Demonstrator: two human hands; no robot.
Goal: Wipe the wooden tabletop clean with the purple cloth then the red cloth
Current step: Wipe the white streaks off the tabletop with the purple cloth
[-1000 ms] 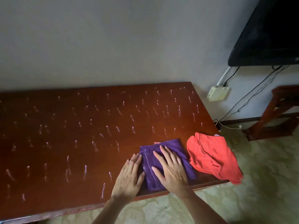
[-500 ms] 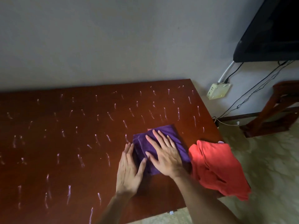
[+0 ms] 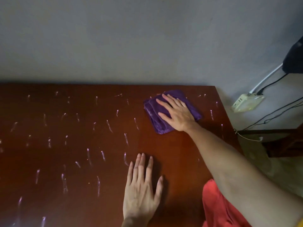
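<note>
Pressing purple cloth (image 3: 165,112) near far right tabletop (image 3: 82,145) corner: right hand (image 3: 177,114) flat; left hand (image 3: 141,192) flat, empty.

right hand (image 3: 177,114) flat on purple cloth (image 3: 157,118) | left hand (image 3: 141,192) flat on tabletop (image 3: 65,145)

the right hand (image 3: 177,114) has pushed the purple cloth (image 3: 170,110) from the near edge of the wooden tabletop (image 3: 82,145) out to its far right corner, close to the wall. the left hand (image 3: 141,192) has come off the cloth and now lies flat on bare wood, well apart from it. the strip between them shows no white streaks (image 3: 109,126) now. the red cloth (image 3: 218,208) now sits half under the outstretched right forearm.
</note>
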